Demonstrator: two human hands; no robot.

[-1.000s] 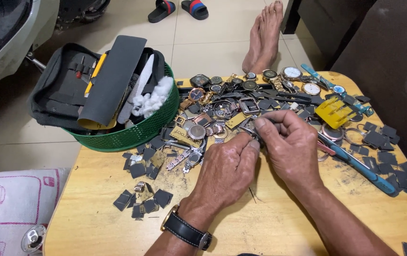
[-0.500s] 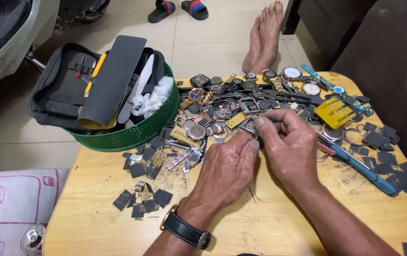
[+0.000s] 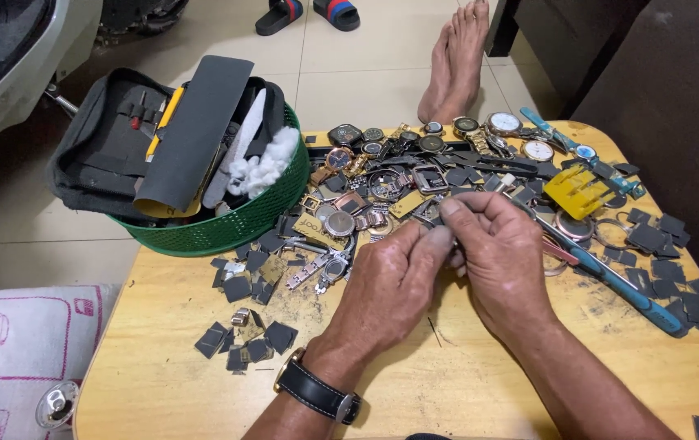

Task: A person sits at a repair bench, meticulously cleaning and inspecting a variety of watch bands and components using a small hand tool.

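Just beyond our hands: a dense heap of watch cases (image 3: 414,175), dials and metal bracelet links, crowding right up to the fingertips. Beyond and left of the left hand, a green mesh basket (image 3: 227,228) holding a black tool pouch (image 3: 105,155), a grey sheet and white cotton. Left of the left hand, scattered dark square scraps (image 3: 243,285) on the wooden table (image 3: 463,383). Right of the right hand, a yellow plastic watch holder (image 3: 577,191) and a blue-handled tool (image 3: 626,289) lying diagonally, its near end tucked behind the right hand. A bare foot (image 3: 455,61) sits on the floor past the table edge.

Left hand (image 3: 390,285), black wristwatch (image 3: 317,391) on its wrist: fingers curled in, thumb and forefinger pinched together. Right hand (image 3: 504,257): fingers closed, tips meeting the left's. Between the two pinches sits a small dark watch part (image 3: 445,231), mostly hidden by the fingers; we cannot tell what kind. It's held just above the table, at the near edge of the heap.
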